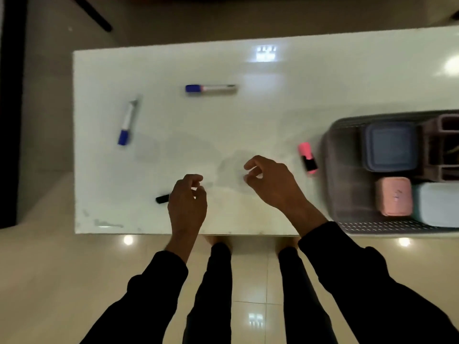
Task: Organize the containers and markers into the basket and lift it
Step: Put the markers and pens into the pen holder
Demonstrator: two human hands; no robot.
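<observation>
On the white tabletop (248, 100), a black marker (162, 198) is covered by the left hand (187, 204), its grip unclear, while the right hand (270, 181) is held empty, fingers (250, 165) loosely curled.

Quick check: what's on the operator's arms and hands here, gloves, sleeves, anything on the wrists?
Both arms wear long black sleeves that end at the wrists. The left hand and right hand are bare: no gloves, and no watch, ring or band shows. No markings visible on the sleeves.

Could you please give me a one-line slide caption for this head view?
Left hand takes a black marker while the right hand hovers; containers sit in the basket.
</observation>
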